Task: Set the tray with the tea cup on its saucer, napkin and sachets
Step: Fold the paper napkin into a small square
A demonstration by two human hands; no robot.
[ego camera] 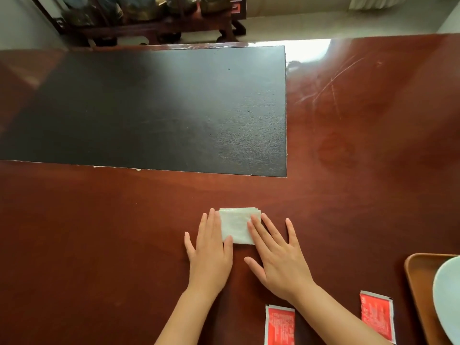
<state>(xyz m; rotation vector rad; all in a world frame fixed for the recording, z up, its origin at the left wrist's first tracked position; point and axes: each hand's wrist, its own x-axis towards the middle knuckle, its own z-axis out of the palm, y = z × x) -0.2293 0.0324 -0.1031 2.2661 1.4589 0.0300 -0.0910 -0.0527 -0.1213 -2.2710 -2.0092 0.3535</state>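
Observation:
A folded white napkin (pixel 236 225) lies flat on the red-brown table. My left hand (pixel 210 252) rests palm down on its left edge, fingers spread. My right hand (pixel 276 255) lies flat over its right edge, fingers apart. Neither hand grips anything. Two red sachets lie near the front: one (pixel 280 324) below my right wrist, the other (pixel 377 316) further right. A brown wooden tray (pixel 415 282) shows at the lower right corner, with a pale saucer (pixel 446 295) on it, cut off by the frame. No tea cup is in view.
A large black leather inlay (pixel 149 108) covers the middle and far left of the table (pixel 361 170). Beyond the far edge stands dark wooden furniture (pixel 149 21) on a pale floor. Bare wood lies between the napkin and the tray.

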